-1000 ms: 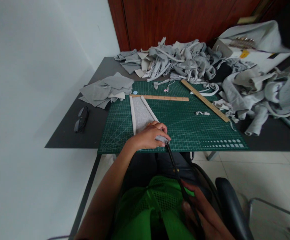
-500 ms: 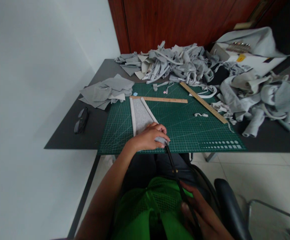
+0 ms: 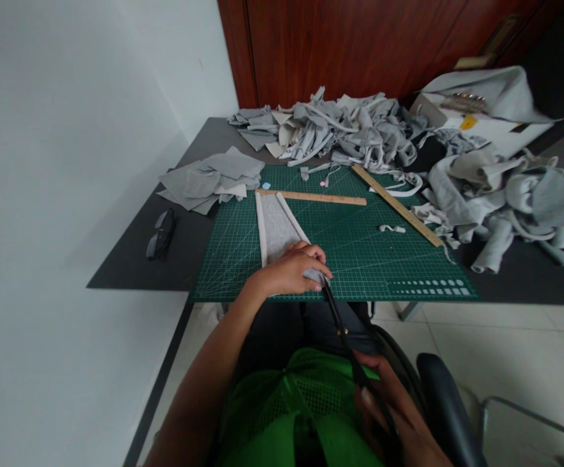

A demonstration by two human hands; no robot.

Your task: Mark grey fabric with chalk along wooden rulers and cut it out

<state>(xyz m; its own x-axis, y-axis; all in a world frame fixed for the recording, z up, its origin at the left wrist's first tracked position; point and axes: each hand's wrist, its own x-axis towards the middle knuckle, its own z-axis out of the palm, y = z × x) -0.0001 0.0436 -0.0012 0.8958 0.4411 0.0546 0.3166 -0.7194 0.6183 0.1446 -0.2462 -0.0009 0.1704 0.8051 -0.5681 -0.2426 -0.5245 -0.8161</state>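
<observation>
A grey fabric piece (image 3: 280, 227) with pale folded strips along its two sides lies on the green cutting mat (image 3: 354, 240). My left hand (image 3: 294, 267) rests on its near end, with thumb and fingers closed on the corner. Long black scissors (image 3: 333, 305) reach up from my lap, and their tips meet that corner beside my left fingertips. Around the scissors' handles, low in the view, my right hand (image 3: 383, 395) is closed. Part of the handles is dark and hidden by the hand.
Two wooden rulers, one level (image 3: 320, 197) and one slanted (image 3: 398, 206), lie on the mat. Grey fabric sheets (image 3: 218, 175) and glasses (image 3: 159, 233) are at left. Scrap heaps (image 3: 354, 126) fill the back and right, near a white box (image 3: 489, 123).
The view has shifted slightly, moving the table a little lower in the picture. Both hands, the scissors and the fabric stay in nearly the same arrangement.
</observation>
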